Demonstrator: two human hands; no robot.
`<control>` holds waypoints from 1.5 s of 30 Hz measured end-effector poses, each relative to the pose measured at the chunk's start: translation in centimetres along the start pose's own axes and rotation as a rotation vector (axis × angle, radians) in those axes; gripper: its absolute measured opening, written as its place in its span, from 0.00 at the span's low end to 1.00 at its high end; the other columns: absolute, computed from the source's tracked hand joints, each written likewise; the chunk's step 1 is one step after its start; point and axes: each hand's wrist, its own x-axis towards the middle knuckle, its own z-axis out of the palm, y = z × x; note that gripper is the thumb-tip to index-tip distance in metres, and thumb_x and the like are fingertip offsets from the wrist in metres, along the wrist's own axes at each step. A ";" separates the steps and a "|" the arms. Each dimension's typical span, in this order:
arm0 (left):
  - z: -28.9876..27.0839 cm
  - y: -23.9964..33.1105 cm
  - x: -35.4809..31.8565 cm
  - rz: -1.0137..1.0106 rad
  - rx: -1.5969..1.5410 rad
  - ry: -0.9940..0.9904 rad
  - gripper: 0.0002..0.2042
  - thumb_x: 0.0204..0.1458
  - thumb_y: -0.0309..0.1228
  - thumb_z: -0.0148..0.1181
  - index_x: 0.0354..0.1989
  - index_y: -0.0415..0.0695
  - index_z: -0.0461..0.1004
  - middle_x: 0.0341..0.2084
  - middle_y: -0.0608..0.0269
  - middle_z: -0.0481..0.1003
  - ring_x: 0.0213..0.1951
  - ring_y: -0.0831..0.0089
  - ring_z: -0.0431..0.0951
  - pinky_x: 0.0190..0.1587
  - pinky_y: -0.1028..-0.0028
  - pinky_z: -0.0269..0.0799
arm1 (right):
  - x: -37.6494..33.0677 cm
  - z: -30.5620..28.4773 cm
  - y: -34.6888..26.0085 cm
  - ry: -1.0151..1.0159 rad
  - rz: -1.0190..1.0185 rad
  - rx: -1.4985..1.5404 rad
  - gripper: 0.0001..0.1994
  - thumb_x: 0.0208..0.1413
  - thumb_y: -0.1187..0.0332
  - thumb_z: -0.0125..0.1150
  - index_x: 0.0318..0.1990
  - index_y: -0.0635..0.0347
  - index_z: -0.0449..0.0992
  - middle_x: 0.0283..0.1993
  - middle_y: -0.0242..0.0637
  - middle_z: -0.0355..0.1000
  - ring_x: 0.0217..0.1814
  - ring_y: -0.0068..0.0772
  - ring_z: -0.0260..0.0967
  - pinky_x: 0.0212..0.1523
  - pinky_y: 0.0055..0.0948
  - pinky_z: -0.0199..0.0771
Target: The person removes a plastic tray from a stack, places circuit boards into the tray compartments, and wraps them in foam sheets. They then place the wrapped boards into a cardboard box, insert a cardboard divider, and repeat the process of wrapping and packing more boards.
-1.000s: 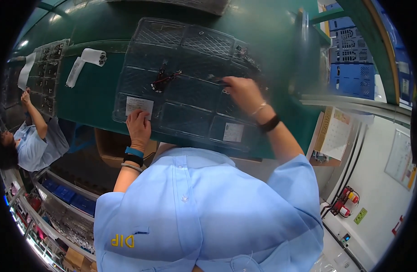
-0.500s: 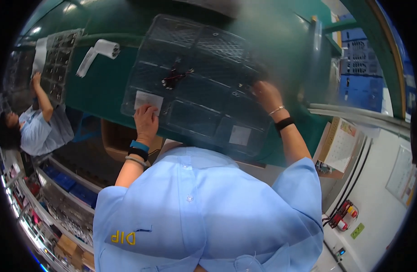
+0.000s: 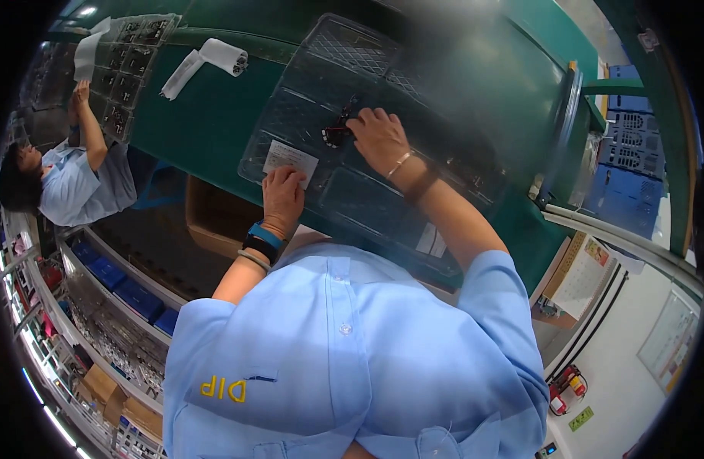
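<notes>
A wide clear plastic tray (image 3: 289,103) with several shallow compartments lies on the green table before me. On its left part is a white paper slip (image 3: 291,159). My left hand (image 3: 284,197) rests its bent fingers on the slip's lower edge, pressing rather than lifting it. A small cluster of dark parts with thin wires (image 3: 336,135) sits in a compartment beyond the slip. At the cluster's right side is my right hand (image 3: 381,140), fingers bent and apart. Its thumb side is close to the parts; whether it touches them is hard to tell.
White rolled sheets (image 3: 224,56) lie on the green table (image 3: 168,134) beyond the tray. A co-worker (image 3: 80,172) at far left handles paper over another clear tray (image 3: 130,69). An open cardboard box (image 3: 214,218) stands below the table edge. Blue crates (image 3: 627,164) are stacked at right.
My right hand has moved left from the tray's right part to the dark wired cluster. My left hand stays at the paper slip. The whole view has shifted a little.
</notes>
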 end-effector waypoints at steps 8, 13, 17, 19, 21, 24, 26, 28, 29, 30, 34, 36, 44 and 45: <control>0.0 -0.6 -0.2 0.020 -0.004 0.036 0.09 0.46 0.22 0.54 0.36 0.45 0.74 0.40 0.57 0.69 0.47 0.56 0.66 0.51 0.60 0.60 | 0.5 -3.2 2.7 0.056 -0.046 0.103 0.06 0.47 0.70 0.59 0.35 0.53 0.78 0.34 0.36 0.71 0.41 0.39 0.68 0.41 0.37 0.68; -0.3 -0.7 -0.4 0.021 -0.018 0.010 0.09 0.45 0.23 0.55 0.36 0.45 0.74 0.40 0.57 0.69 0.46 0.57 0.66 0.51 0.60 0.60 | 0.8 -4.1 12.3 0.224 0.195 0.089 0.05 0.50 0.68 0.58 0.33 0.55 0.79 0.33 0.41 0.73 0.36 0.46 0.72 0.39 0.41 0.72; -0.1 -0.6 0.1 0.020 -0.020 0.006 0.09 0.45 0.23 0.55 0.36 0.45 0.74 0.40 0.58 0.69 0.46 0.57 0.66 0.51 0.60 0.60 | 1.4 -0.9 19.6 0.193 0.229 0.176 0.07 0.53 0.64 0.58 0.34 0.54 0.79 0.34 0.41 0.73 0.37 0.46 0.72 0.40 0.41 0.72; -0.2 -0.4 0.1 0.027 -0.021 0.017 0.09 0.45 0.23 0.55 0.36 0.45 0.74 0.40 0.58 0.69 0.46 0.58 0.66 0.51 0.61 0.60 | 1.9 0.6 21.5 0.067 0.245 0.060 0.07 0.53 0.63 0.57 0.34 0.52 0.79 0.35 0.40 0.73 0.38 0.45 0.72 0.39 0.41 0.71; -0.3 -0.4 0.0 0.014 -0.022 0.010 0.09 0.45 0.23 0.56 0.36 0.45 0.74 0.40 0.58 0.69 0.45 0.58 0.66 0.51 0.61 0.60 | 2.5 1.9 21.3 -0.004 0.245 0.013 0.08 0.54 0.62 0.56 0.35 0.52 0.79 0.36 0.39 0.73 0.38 0.45 0.72 0.39 0.40 0.71; -0.2 -0.3 0.5 0.015 -0.037 -0.001 0.08 0.45 0.23 0.56 0.35 0.45 0.75 0.39 0.58 0.69 0.45 0.57 0.67 0.51 0.61 0.60 | 3.0 3.2 20.8 0.062 0.291 -0.391 0.08 0.53 0.62 0.56 0.37 0.50 0.78 0.36 0.37 0.72 0.41 0.42 0.70 0.40 0.38 0.70; -0.2 -0.4 0.2 -0.005 -0.043 0.021 0.08 0.45 0.23 0.56 0.35 0.45 0.75 0.39 0.58 0.69 0.45 0.57 0.67 0.51 0.61 0.60 | 4.1 1.9 17.3 0.101 0.270 -0.439 0.08 0.53 0.63 0.56 0.38 0.50 0.78 0.37 0.36 0.72 0.42 0.41 0.70 0.41 0.38 0.70; -0.2 -0.5 0.0 -0.015 -0.045 0.032 0.08 0.45 0.23 0.56 0.35 0.45 0.75 0.39 0.58 0.70 0.45 0.57 0.67 0.51 0.61 0.60 | 4.8 -0.4 12.5 0.192 0.259 -0.553 0.09 0.51 0.64 0.56 0.40 0.49 0.77 0.38 0.35 0.70 0.45 0.39 0.68 0.42 0.37 0.70; -0.1 -0.6 0.1 -0.007 -0.043 0.039 0.08 0.45 0.23 0.56 0.35 0.45 0.75 0.39 0.58 0.70 0.44 0.58 0.67 0.51 0.61 0.60 | 5.0 -1.2 10.7 0.193 0.263 -0.553 0.09 0.51 0.64 0.56 0.40 0.49 0.77 0.38 0.35 0.70 0.45 0.39 0.68 0.42 0.37 0.70; 0.1 -0.6 0.1 0.004 -0.044 0.044 0.08 0.45 0.23 0.56 0.34 0.45 0.75 0.39 0.58 0.70 0.44 0.58 0.67 0.51 0.61 0.60 | 5.1 -1.9 9.1 0.132 0.142 -0.340 0.10 0.50 0.65 0.56 0.41 0.48 0.77 0.40 0.34 0.70 0.46 0.38 0.67 0.44 0.37 0.69; -0.2 -0.5 0.4 0.019 -0.026 0.029 0.08 0.45 0.23 0.55 0.34 0.45 0.75 0.39 0.58 0.70 0.44 0.58 0.67 0.51 0.61 0.60 | 5.9 0.7 3.8 -0.210 -0.263 0.053 0.10 0.52 0.69 0.53 0.42 0.51 0.74 0.47 0.36 0.67 0.52 0.35 0.64 0.53 0.36 0.63; 0.1 -0.3 0.5 0.020 -0.020 0.025 0.08 0.45 0.22 0.55 0.34 0.45 0.75 0.39 0.58 0.70 0.44 0.58 0.67 0.51 0.61 0.60 | 5.9 -0.2 0.9 -0.219 -0.370 -0.144 0.11 0.50 0.70 0.53 0.41 0.51 0.75 0.46 0.34 0.68 0.53 0.34 0.63 0.55 0.36 0.62; 0.3 -0.3 0.3 0.015 0.008 0.044 0.08 0.45 0.22 0.56 0.35 0.46 0.74 0.39 0.58 0.69 0.45 0.58 0.67 0.51 0.61 0.60 | 4.3 -3.5 1.6 -0.289 -0.338 -0.171 0.09 0.47 0.70 0.55 0.38 0.50 0.75 0.43 0.30 0.69 0.52 0.32 0.64 0.54 0.36 0.62; 0.4 -0.3 0.1 0.006 0.012 0.046 0.08 0.45 0.23 0.56 0.35 0.46 0.74 0.39 0.59 0.69 0.45 0.58 0.67 0.51 0.61 0.60 | 3.6 -4.4 2.5 -0.236 -0.226 -0.162 0.08 0.48 0.70 0.55 0.38 0.51 0.75 0.42 0.31 0.69 0.50 0.34 0.65 0.52 0.37 0.63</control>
